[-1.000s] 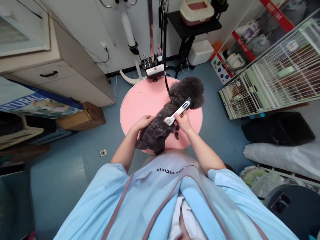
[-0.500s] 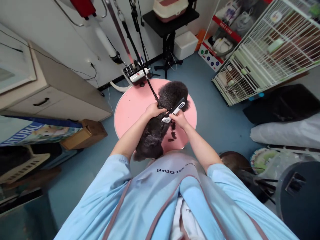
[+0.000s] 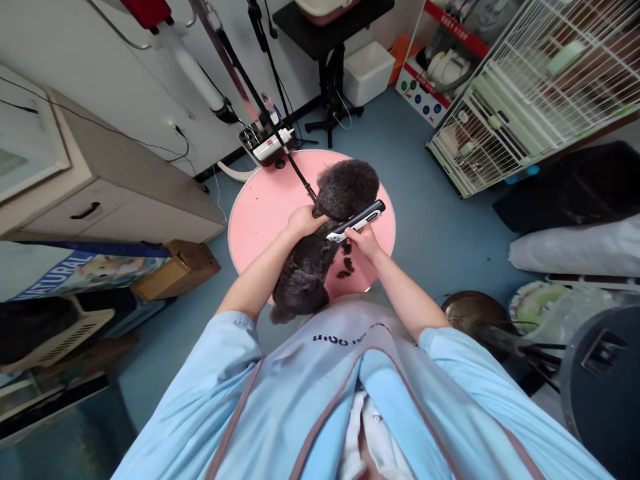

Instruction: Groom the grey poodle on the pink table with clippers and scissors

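Note:
A dark, curly-haired dog (image 3: 303, 273) is on the round pink grooming table (image 3: 260, 213), its fluffy head away from me. My left hand (image 3: 306, 220) grips the dog at the neck, thumb across the fur, close to a black strap (image 3: 299, 172) that runs up from there. In my right hand (image 3: 364, 240) is a black-and-white hair clipper (image 3: 357, 221), fingers closed around it. Its white end points left against the fur behind the head. Clumps of cut hair (image 3: 347, 263) lie on the pink surface beside the dog's body.
A tool holder with a white bottle (image 3: 273, 144) sits at the table's far edge. To the left stands a cabinet (image 3: 125, 207) with a cardboard box (image 3: 177, 270) near it. A wire cage (image 3: 530, 100) is on the right, and a stool (image 3: 467, 313) stands near my right elbow.
The clipper has tilted flatter, its rear end swinging to the right, with my right hand turning along. My left hand keeps its place at the neck. The whole view has shifted slightly.

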